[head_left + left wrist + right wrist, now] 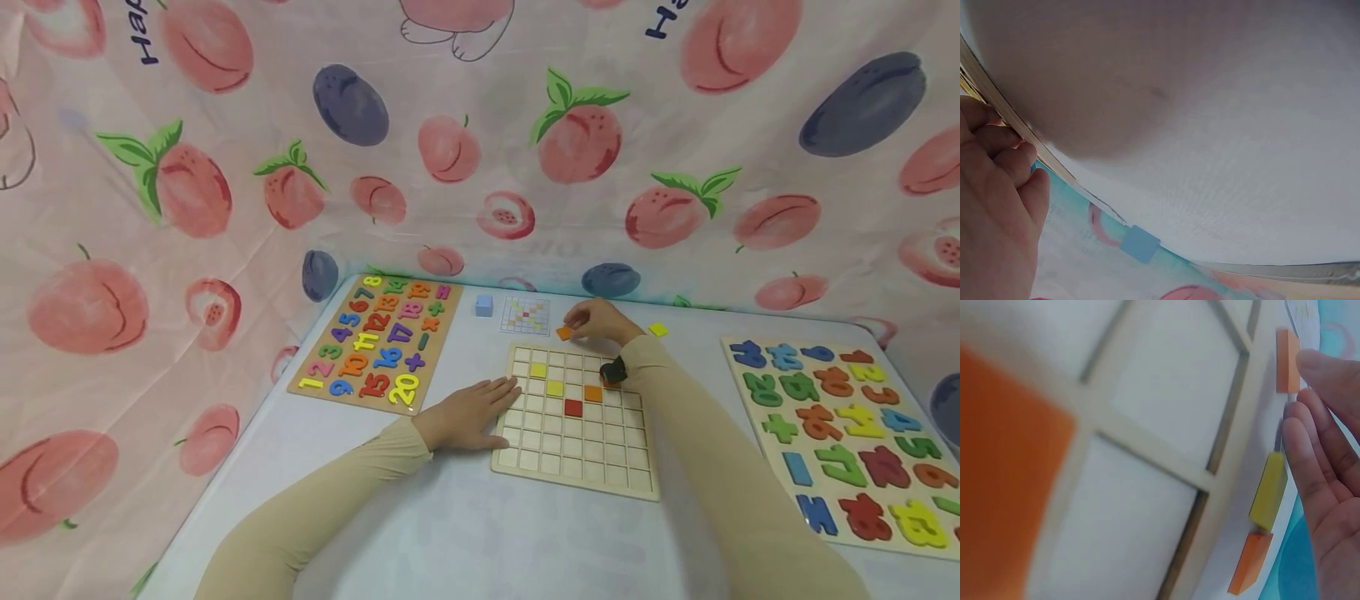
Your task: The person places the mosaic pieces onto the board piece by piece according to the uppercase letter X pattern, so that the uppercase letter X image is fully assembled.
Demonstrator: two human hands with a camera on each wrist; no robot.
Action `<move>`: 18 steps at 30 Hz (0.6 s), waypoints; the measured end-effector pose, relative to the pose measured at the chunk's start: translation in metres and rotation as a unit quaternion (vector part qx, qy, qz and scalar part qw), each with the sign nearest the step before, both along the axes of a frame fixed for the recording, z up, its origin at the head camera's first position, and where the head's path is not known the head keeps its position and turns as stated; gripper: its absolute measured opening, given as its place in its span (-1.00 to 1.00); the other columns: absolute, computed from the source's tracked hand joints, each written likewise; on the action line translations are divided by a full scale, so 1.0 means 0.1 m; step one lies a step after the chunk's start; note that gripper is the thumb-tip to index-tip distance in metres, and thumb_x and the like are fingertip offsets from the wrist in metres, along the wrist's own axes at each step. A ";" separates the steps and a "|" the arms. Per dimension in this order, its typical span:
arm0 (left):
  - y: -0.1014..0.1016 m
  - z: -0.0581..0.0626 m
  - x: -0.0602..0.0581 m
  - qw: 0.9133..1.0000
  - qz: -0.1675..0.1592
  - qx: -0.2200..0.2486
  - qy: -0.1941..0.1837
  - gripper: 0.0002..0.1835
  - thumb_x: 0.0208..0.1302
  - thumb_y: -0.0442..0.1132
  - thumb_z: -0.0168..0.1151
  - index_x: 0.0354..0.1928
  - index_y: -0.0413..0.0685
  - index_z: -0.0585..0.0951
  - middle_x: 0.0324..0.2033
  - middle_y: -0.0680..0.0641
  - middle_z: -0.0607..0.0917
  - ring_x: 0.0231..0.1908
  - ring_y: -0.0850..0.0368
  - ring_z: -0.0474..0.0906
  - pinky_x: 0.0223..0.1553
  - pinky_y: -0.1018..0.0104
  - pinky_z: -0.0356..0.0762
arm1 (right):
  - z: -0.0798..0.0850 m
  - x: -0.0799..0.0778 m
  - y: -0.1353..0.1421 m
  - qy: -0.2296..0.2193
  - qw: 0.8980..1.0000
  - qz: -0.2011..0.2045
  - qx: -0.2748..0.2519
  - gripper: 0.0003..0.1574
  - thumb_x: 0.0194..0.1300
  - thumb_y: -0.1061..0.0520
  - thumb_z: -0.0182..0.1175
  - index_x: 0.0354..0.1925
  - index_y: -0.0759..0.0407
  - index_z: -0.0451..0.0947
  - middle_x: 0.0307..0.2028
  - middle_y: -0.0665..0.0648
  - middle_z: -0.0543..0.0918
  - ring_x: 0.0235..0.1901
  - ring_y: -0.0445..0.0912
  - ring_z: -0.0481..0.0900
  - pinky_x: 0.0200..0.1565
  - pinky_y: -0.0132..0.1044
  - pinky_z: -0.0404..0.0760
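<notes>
In the head view, my left hand lies with fingers extended over the left edge of a wooden grid board. My right hand is beyond the board's far edge, thumb and fingertips on an orange square tile. The right wrist view shows the thumb against that tile, fingers just beside it. Set in the board are a yellow tile, another yellow tile, a red tile and an orange tile. One more orange tile is partly hidden under the right wrist.
Behind the board lie a printed pattern card and a light blue cube. A loose yellow tile is right of the right hand. Number boards stand at left and right. A fruit-print cloth hangs behind the table.
</notes>
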State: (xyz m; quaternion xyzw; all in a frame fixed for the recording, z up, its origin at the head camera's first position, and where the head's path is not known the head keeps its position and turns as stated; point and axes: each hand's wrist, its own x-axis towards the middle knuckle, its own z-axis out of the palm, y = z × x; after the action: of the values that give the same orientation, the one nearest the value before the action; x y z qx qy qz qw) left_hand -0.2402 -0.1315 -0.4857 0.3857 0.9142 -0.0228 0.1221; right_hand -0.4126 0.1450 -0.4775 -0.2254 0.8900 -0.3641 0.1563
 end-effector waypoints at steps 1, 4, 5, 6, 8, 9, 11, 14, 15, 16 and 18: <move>0.00 0.00 0.00 1.000 0.000 0.000 0.000 -0.10 0.31 0.28 -0.08 0.48 -0.11 -0.07 0.49 -0.11 -0.05 0.49 0.04 -0.16 0.48 0.20 -0.09 | 0.00 0.00 -0.01 0.001 1.000 0.007 0.001 -0.63 0.11 0.32 0.29 -0.08 0.42 0.57 -0.13 0.38 0.65 -0.14 0.12 0.61 -0.10 -0.15 0.63; 0.00 -0.01 -0.01 1.000 0.005 -0.005 -0.001 -0.09 0.30 0.30 -0.09 0.48 -0.08 -0.10 0.49 -0.08 -0.09 0.49 0.07 -0.20 0.48 0.22 -0.11 | 0.00 -0.01 -0.04 0.000 1.000 0.015 0.007 -0.67 0.07 0.35 0.31 -0.13 0.41 0.59 -0.20 0.36 0.66 -0.20 0.07 0.63 -0.14 -0.19 0.65; 0.00 -0.01 -0.01 1.000 0.006 -0.008 -0.001 -0.09 0.30 0.30 -0.10 0.48 -0.07 -0.11 0.49 -0.07 -0.10 0.49 0.08 -0.21 0.48 0.23 -0.12 | 0.00 -0.01 -0.05 -0.002 1.000 0.015 0.009 -0.68 0.07 0.36 0.31 -0.14 0.41 0.60 -0.21 0.35 0.67 -0.21 0.05 0.63 -0.15 -0.19 0.65; 0.00 -0.02 -0.01 1.000 0.008 -0.010 0.000 -0.09 0.30 0.31 -0.10 0.48 -0.06 -0.11 0.49 -0.06 -0.10 0.49 0.09 -0.21 0.48 0.23 -0.11 | 0.00 -0.01 -0.06 -0.004 1.000 0.012 0.012 -0.68 0.06 0.36 0.31 -0.14 0.39 0.60 -0.21 0.34 0.67 -0.21 0.05 0.63 -0.15 -0.20 0.65; 0.01 -0.02 -0.02 1.000 0.011 -0.018 0.000 -0.08 0.29 0.33 -0.11 0.49 -0.04 -0.12 0.50 -0.04 -0.11 0.49 0.11 -0.22 0.48 0.24 -0.12 | 0.00 0.00 -0.08 -0.008 1.000 0.005 0.017 -0.67 0.04 0.37 0.31 -0.14 0.37 0.61 -0.20 0.33 0.67 -0.20 0.04 0.62 -0.14 -0.19 0.65; 0.01 -0.02 -0.02 1.000 0.011 -0.019 0.001 -0.08 0.29 0.33 -0.11 0.49 -0.03 -0.12 0.50 -0.04 -0.11 0.49 0.11 -0.22 0.48 0.24 -0.11 | 0.00 0.00 -0.08 -0.011 1.000 0.002 0.019 -0.66 0.04 0.38 0.31 -0.13 0.36 0.61 -0.19 0.33 0.67 -0.19 0.05 0.62 -0.14 -0.18 0.65; 0.01 -0.02 -0.02 1.000 0.012 -0.021 0.000 -0.07 0.28 0.33 -0.11 0.49 -0.03 -0.13 0.50 -0.04 -0.11 0.49 0.11 -0.22 0.48 0.24 -0.11 | 0.00 0.00 -0.09 -0.018 1.000 -0.005 0.021 -0.64 0.03 0.39 0.31 -0.12 0.35 0.61 -0.17 0.32 0.66 -0.17 0.05 0.61 -0.12 -0.17 0.64; 0.01 -0.02 -0.02 1.000 0.013 -0.020 0.000 -0.07 0.28 0.33 -0.11 0.49 -0.03 -0.12 0.49 -0.04 -0.11 0.49 0.11 -0.21 0.48 0.24 -0.10 | -0.01 0.01 -0.10 -0.022 0.999 -0.006 0.027 -0.62 0.03 0.40 0.30 -0.10 0.34 0.61 -0.16 0.31 0.66 -0.16 0.05 0.59 -0.09 -0.14 0.63; 0.01 -0.02 -0.02 1.000 0.013 -0.020 -0.001 -0.08 0.28 0.33 -0.11 0.49 -0.03 -0.12 0.49 -0.04 -0.11 0.49 0.11 -0.22 0.48 0.24 -0.11 | -0.02 0.01 -0.10 -0.021 0.999 -0.006 0.031 -0.63 0.03 0.40 0.30 -0.10 0.33 0.62 -0.16 0.30 0.65 -0.16 0.04 0.59 -0.08 -0.14 0.62; 0.01 -0.03 -0.02 1.000 0.013 -0.020 -0.001 -0.08 0.28 0.33 -0.11 0.49 -0.03 -0.12 0.49 -0.04 -0.11 0.49 0.11 -0.22 0.48 0.24 -0.11 | -0.02 0.01 -0.10 -0.019 0.999 -0.005 0.035 -0.63 0.03 0.39 0.29 -0.10 0.32 0.62 -0.16 0.30 0.65 -0.17 0.03 0.58 -0.07 -0.14 0.62; 0.01 -0.02 -0.02 1.000 0.012 -0.020 0.000 -0.08 0.29 0.33 -0.12 0.49 -0.03 -0.13 0.50 -0.03 -0.11 0.49 0.12 -0.22 0.48 0.24 -0.11 | -0.02 0.01 -0.11 -0.016 0.999 -0.005 0.045 -0.64 0.03 0.39 0.29 -0.12 0.30 0.63 -0.18 0.26 0.66 -0.19 0.01 0.57 -0.07 -0.14 0.61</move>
State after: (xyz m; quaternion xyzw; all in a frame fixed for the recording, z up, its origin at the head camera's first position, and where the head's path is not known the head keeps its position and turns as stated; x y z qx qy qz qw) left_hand -0.2418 -0.1304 -0.4881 0.3718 0.9183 -0.0391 0.1299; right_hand -0.4115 0.1342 -0.4795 -0.2075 0.9042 -0.3278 0.1785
